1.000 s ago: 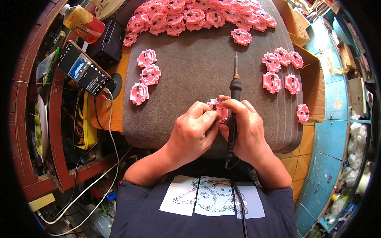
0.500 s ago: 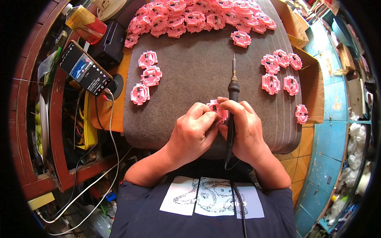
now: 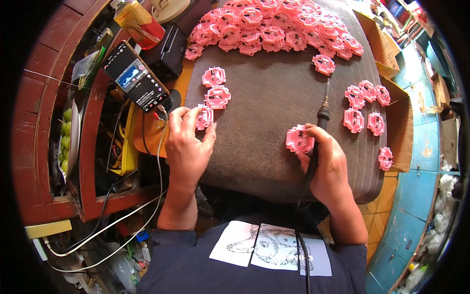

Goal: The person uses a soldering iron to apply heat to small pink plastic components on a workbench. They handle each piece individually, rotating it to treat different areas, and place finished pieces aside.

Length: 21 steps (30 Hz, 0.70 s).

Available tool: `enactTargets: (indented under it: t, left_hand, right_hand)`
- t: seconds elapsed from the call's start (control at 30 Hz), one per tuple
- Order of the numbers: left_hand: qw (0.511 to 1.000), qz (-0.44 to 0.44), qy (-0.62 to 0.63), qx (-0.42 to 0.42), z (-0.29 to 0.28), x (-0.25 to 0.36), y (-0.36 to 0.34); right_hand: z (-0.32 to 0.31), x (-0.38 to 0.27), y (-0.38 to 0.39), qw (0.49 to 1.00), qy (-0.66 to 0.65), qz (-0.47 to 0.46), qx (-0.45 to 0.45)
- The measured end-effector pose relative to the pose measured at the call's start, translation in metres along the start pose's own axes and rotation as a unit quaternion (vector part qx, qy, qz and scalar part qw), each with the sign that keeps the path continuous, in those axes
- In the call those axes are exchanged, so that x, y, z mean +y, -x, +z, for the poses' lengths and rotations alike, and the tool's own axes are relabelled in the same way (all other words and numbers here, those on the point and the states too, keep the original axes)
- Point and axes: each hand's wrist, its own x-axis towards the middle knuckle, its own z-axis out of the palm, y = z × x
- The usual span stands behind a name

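My left hand (image 3: 187, 144) is at the left side of the brown work surface (image 3: 259, 93), its thumb and fingers closed around the nearest pink plastic part (image 3: 205, 117) of a short row. Beyond it lie two similar parts, one touching or almost touching it (image 3: 218, 97). In my right hand (image 3: 330, 164) is a soldering iron (image 3: 323, 115), its tip pointing away from me. Between the thumb and fingers of that same hand is another pink plastic part (image 3: 298, 140) with a small dark piece at its middle. A single pink part (image 3: 323, 64) lies just beyond the iron's tip.
A large heap of pink parts (image 3: 271, 34) covers the far end. Several more (image 3: 353, 120) lie at the right, beside a cardboard box (image 3: 399, 122). At the left are a phone (image 3: 136, 78) on a stand, a bottle (image 3: 139, 24), a black box (image 3: 166, 49) and white cables (image 3: 160, 171).
My left hand has left the held part and moved left to the row's nearest part. My right hand, still with the iron and a pink part, has shifted right. The whole view has shifted.
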Motion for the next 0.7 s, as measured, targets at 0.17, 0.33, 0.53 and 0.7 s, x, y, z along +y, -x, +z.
enactTargets:
  t: [0.17, 0.33, 0.53, 0.7]
  left_hand:
    - [0.995, -0.011, 0.011, -0.094, -0.003, 0.0, 0.014]
    - [0.971, 0.183, 0.075, -0.134, 0.006, 0.045, 0.047]
    - [0.932, 0.254, 0.189, -0.174, 0.029, 0.073, 0.045]
    - [0.921, 0.267, 0.215, -0.183, 0.036, 0.076, 0.044]
  right_hand:
    - [-0.022, 0.02, 0.004, 0.988, 0.127, 0.075, 0.041]
    - [-0.03, 0.011, 0.018, 0.99, 0.098, 0.023, 0.097]
    - [0.004, -0.008, 0.029, 0.996, -0.045, -0.062, -0.034]
    - [0.019, -0.008, 0.025, 0.993, -0.028, -0.11, 0.015]
